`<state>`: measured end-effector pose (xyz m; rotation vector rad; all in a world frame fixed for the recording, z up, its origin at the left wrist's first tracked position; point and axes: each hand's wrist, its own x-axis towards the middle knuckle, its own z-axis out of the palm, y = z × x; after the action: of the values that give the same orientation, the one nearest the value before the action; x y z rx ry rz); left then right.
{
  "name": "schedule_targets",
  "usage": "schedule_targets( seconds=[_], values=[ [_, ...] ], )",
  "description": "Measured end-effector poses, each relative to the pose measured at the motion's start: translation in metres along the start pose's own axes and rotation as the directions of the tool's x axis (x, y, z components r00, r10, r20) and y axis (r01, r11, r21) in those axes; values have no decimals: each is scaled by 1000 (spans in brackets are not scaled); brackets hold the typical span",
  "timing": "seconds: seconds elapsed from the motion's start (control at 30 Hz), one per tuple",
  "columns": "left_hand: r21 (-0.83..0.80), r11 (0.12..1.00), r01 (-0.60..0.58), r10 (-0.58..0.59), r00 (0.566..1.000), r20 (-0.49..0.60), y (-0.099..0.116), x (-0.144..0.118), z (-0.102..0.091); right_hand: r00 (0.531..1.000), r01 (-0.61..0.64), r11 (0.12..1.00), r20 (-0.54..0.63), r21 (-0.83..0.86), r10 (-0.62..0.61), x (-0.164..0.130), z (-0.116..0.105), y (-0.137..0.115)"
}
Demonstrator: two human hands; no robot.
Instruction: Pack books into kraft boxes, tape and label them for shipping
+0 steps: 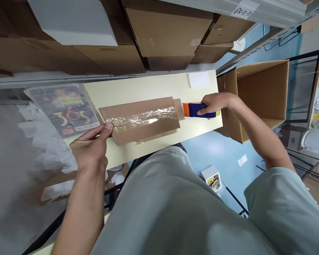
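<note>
The right hand [214, 103] was clamped around the blue handle of a tape dispenser [199, 110], whose orange front end pointed left and met the right end of a flat brown cardboard packet [138, 108]. The left hand [91, 147] had thumb and fingers drawn together, pinching the packet's left end where the clear tape [145, 118] began. That tape ran shiny and wrinkled along the packet's length, from the left hand's fingertips to near the dispenser. The packet lay flat near the middle of the pale yellow worktop [154, 88], tilted slightly, with the dispenser resting just beside it at the worktop's right edge.

Left of the packet, a printed item in clear wrap [65, 113], showing the numerals 365, lay on the worktop. A small white label [199, 79] sat on the far right corner of the worktop. Beyond the far edge, brown cartons [162, 32] filled a shelf, with a white box [74, 21] among them. To the right of the worktop stood an open cardboard box [260, 95] on the blue floor [215, 152]. Crumpled white plastic [50, 156] lay at the near left.
</note>
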<state>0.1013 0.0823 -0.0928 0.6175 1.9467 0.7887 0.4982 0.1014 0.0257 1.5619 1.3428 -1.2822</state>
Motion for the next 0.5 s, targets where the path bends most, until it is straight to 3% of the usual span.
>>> schedule_targets(
  seconds=[0.2, 0.33, 0.43, 0.5],
  values=[
    [12, 998, -65, 64, 997, 46, -13, 7, 1, 980, -85, 987, -191, -140, 57, 9, 34, -39],
    [45, 995, -90, 86, 993, 84, -15, 11, -2, 896, -261, 958, -398, -118, 195, 13, 68, -66],
    [130, 980, -153, 132, 978, 159, -10, 14, -6, 842, -239, 971, -499, -8, 203, 5, 86, -73],
    [194, 928, -317, 289, 943, 163, -2, 12, -4, 804, -196, 979, -563, 51, 191, -7, 90, -74]
  ],
)
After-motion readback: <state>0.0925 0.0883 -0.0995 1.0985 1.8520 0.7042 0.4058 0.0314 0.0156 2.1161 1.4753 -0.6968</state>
